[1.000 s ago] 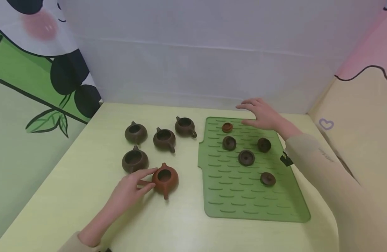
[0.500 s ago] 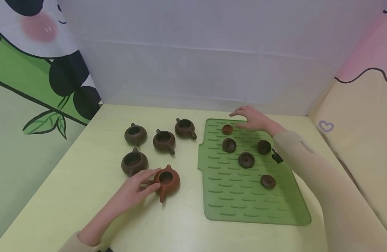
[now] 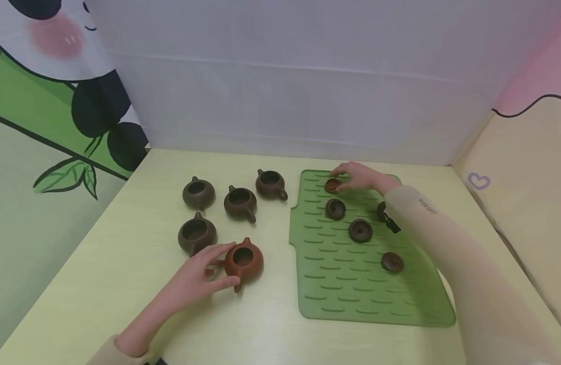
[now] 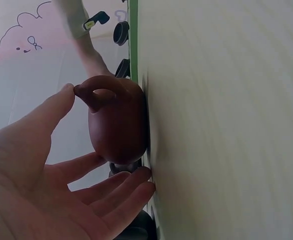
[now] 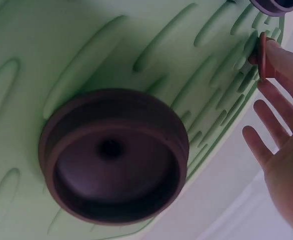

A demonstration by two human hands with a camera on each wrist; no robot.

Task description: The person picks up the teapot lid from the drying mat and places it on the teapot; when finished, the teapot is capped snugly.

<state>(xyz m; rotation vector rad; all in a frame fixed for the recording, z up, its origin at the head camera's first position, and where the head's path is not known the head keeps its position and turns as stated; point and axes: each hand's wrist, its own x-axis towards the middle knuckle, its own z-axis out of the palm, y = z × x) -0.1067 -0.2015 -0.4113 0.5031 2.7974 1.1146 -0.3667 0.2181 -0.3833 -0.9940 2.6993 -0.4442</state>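
Note:
My left hand (image 3: 193, 278) holds the reddish-brown clay teapot (image 3: 254, 263) at its left side. The left wrist view shows the thumb tip on the teapot's handle (image 4: 104, 84) and the index fingertip against its body (image 4: 117, 132); the other fingers are extended beside it. The teapot is lidless and stands on the table. At the back of the green mat (image 3: 330, 276), my right hand (image 3: 361, 176) pinches a small reddish teapot lid (image 5: 262, 55) between thumb and index finger. That lid (image 3: 332, 185) lies hollow side up on the mat.
Several dark brown lidless teapots (image 3: 197, 236) stand on the pale table (image 3: 271, 329), left of the mat. Dark lids lie on the mat: one (image 3: 336, 208) nearest the reddish lid, one (image 3: 360, 231) mid-mat, one (image 3: 392, 262) knob up, another partly behind the right sleeve (image 3: 426, 218).
My right hand has come down and leftward onto the reddish lid and now pinches it. The reddish teapot has shifted slightly right and turned a little, with my left hand on it.

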